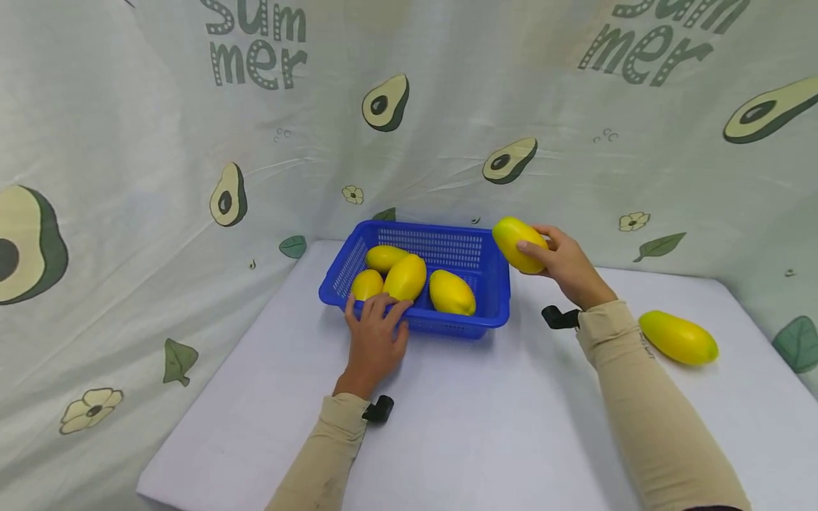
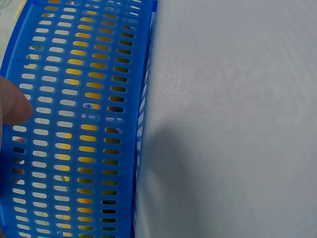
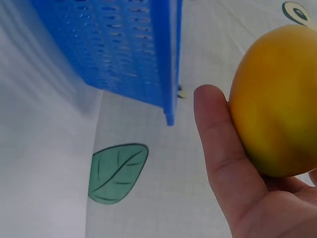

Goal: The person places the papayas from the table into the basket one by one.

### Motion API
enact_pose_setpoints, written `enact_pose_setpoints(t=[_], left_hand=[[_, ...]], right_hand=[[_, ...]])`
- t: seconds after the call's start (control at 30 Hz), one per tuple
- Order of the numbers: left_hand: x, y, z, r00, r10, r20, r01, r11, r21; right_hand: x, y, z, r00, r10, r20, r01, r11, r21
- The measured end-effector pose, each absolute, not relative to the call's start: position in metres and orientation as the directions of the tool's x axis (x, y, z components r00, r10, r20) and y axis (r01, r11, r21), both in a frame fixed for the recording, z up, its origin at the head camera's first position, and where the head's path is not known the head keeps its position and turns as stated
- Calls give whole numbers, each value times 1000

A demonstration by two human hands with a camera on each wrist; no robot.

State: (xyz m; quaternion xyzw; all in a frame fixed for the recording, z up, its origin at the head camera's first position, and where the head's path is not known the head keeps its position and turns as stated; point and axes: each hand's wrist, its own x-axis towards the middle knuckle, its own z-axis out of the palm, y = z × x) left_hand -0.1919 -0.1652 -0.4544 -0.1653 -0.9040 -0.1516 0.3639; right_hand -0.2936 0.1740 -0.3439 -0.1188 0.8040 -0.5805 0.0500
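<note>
A blue plastic basket (image 1: 415,328) with slotted walls stands at the back of the table, and several yellow mangoes (image 1: 451,292) lie inside it. My left hand (image 1: 373,344) grips its near rim, fingers over the edge; in the left wrist view the thumb (image 2: 14,104) lies against the outer wall. Above the basket's right end, my right hand (image 1: 565,266) holds a yellow-green mango (image 1: 516,245) between thumb and fingers. The right wrist view shows that mango (image 3: 280,104) up close, beside the basket's side wall (image 3: 124,44).
Another yellow-green mango (image 1: 679,338) lies on the white table (image 1: 486,426), to the right of my right forearm. A cloth (image 1: 441,163) printed with avocados and leaves hangs behind the table and along its left side.
</note>
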Motion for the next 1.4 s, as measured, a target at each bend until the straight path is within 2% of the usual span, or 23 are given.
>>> enact_pose_setpoints(t=[0.3, 0.83, 1.07, 1.27, 1.4], left_hand=[[-192, -164, -452, -659, 204, 724, 433, 890, 144], [-190, -166, -451, -680, 189, 708, 414, 896, 159], [-188, -165, -452, -687, 171, 706, 394, 904, 165], [-187, -165, -452, -712, 159, 684, 379, 907, 185], [-189, -165, -453, -703, 172, 690, 390, 905, 172]], right_hand=[[-294, 165, -337, -952, -296, 79, -169, 293, -941], [-303, 134, -324, -927, -372, 56, -189, 331, -925], [-308, 118, -317, -905, -423, 41, -224, 393, -892], [-309, 105, -315, -889, -457, -3, -219, 432, -875], [-310, 97, -314, -878, -478, -21, -209, 422, -882]])
